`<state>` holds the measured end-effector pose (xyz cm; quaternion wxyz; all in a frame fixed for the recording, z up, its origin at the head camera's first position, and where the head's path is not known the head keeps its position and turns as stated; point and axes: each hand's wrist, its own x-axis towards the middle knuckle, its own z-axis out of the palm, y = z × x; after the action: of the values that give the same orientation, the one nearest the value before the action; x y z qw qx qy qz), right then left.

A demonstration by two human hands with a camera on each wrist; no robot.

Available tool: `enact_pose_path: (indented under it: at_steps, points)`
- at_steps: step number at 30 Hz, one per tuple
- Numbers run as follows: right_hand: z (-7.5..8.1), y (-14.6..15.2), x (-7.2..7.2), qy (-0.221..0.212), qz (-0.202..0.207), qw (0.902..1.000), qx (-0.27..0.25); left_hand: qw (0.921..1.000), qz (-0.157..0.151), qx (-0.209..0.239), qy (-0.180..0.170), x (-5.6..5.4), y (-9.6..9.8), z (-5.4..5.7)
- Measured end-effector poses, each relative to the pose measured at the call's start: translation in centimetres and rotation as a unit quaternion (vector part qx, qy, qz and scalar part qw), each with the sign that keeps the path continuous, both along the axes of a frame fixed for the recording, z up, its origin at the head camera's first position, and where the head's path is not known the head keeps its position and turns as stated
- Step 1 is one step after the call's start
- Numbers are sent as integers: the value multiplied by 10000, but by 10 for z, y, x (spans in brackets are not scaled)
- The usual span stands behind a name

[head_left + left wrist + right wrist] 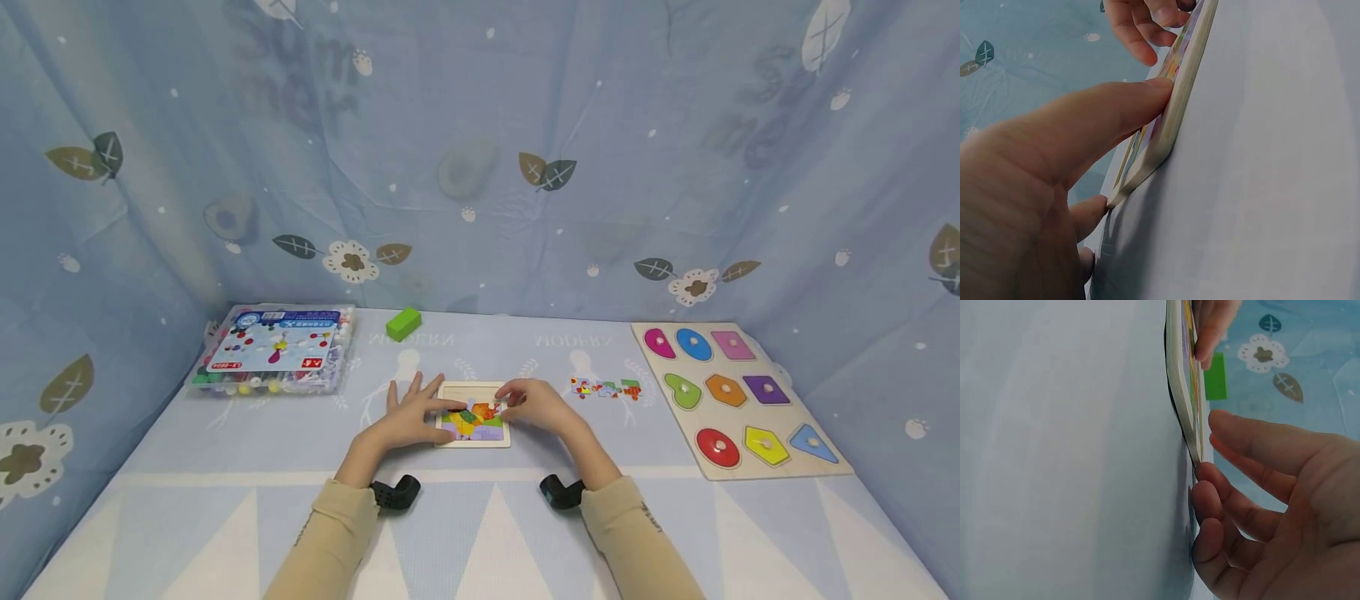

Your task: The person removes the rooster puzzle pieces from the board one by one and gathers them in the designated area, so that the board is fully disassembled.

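Boxed molecular model kit is parked left, green block is plonked near it, knobbed wooden shape puzzle is laid out right.

Your head view looks forward and down at the puzzle from higher and farther back. Your wrist views face it low and close from its left and right; all three share it.
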<state>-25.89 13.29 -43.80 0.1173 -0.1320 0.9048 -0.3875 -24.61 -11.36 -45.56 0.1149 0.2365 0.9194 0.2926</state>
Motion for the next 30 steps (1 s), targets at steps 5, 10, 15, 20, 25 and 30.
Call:
enact_pose_path:
  at_steps: [5, 10, 15, 20, 25, 30]
  points:
    - [1, -5, 0, 99, 115, 9995, 289, 10000, 17, -38, -9, 0, -1, -1]
    - [-1, -8, -2, 219, 232, 9981, 525, 10000, 18, 13, 8, 0, -1, -1]
    - [0, -10, -2, 183, 185, 9986, 466, 10000, 53, 23, -15, 1, -1, -2]
    - [1, -12, -1, 29, 57, 9998, 181, 10000, 82, -5, 7, 1, 0, -3]
    - [1, -12, 0, -120, -57, 9998, -136, 10000, 78, 5, -9, 1, 0, -3]
    - [2, -11, -1, -298, -76, 9988, -369, 10000, 45, 29, -31, 0, -1, -2]
